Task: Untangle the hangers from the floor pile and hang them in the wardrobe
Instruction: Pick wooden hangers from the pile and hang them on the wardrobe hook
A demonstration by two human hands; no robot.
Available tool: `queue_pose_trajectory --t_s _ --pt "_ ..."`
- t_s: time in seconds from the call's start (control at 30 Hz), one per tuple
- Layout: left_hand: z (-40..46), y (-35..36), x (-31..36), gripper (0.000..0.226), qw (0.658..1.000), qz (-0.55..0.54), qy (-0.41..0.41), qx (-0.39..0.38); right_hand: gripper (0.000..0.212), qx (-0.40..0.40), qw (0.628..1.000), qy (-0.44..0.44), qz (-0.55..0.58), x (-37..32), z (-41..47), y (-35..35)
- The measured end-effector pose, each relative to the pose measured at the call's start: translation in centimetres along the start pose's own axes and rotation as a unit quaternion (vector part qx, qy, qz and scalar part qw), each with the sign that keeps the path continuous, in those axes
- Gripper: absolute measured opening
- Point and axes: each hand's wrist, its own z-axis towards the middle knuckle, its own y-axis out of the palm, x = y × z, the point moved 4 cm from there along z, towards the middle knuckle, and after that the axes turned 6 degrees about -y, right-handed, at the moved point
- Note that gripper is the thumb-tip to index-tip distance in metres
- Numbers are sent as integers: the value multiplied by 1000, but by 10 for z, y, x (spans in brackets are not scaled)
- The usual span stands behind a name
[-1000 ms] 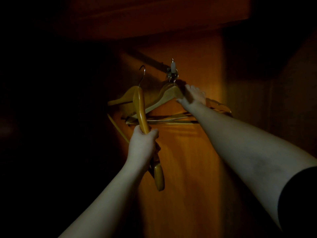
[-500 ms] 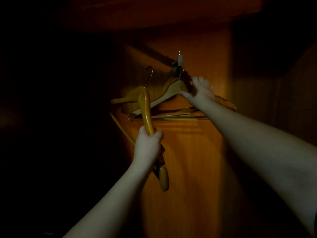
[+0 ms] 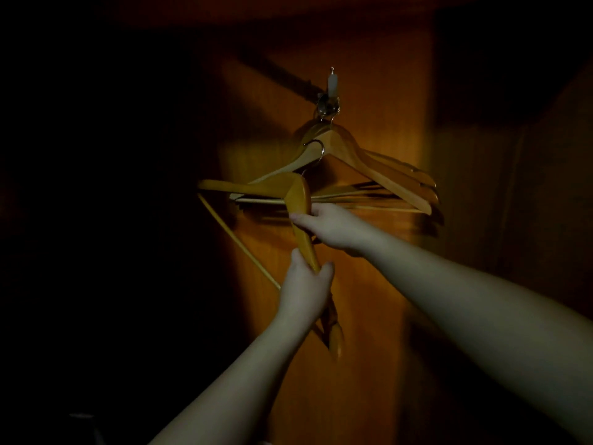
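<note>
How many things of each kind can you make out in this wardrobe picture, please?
Hands: 2, left and right
Held wooden hanger: 1
Hanging wooden hangers: several overlapping, exact count unclear
Wall hook: 1
Total: 4, plus the hanging bunch

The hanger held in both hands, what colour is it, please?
Yellow-orange wooden hanger, head view.

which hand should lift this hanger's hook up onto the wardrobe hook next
Probably the right hand: it grips the held hanger high up, nearer its metal hook and the wall hook. The left hand grips the lower arm, farther away.
</note>
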Motion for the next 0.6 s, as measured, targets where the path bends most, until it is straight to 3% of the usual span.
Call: queue_pose_trajectory --t_s 0.17,0.2,0.27,0.37,0.5,0.6 --pt "-8 8 0 25 992 8 -19 -123 23 15 998 34 40 29 -7 -6" --pt "-7 2 4 23 995 12 2 -103 22 8 999 30 20 34 -10 -10" --pt "0 -21 17 20 997 25 74 6 20 -11 999 20 -31 41 -16 -17" --pt "19 -58 41 13 976 18 151 156 27 -31 996 21 -77 49 -28 -28" --pt "51 -77 75 46 972 62 172 150 31 -39 993 4 -113 52 -38 -37" --pt "60 -76 100 44 973 125 184 68 26 -41 991 -12 -124 53 -42 -39"
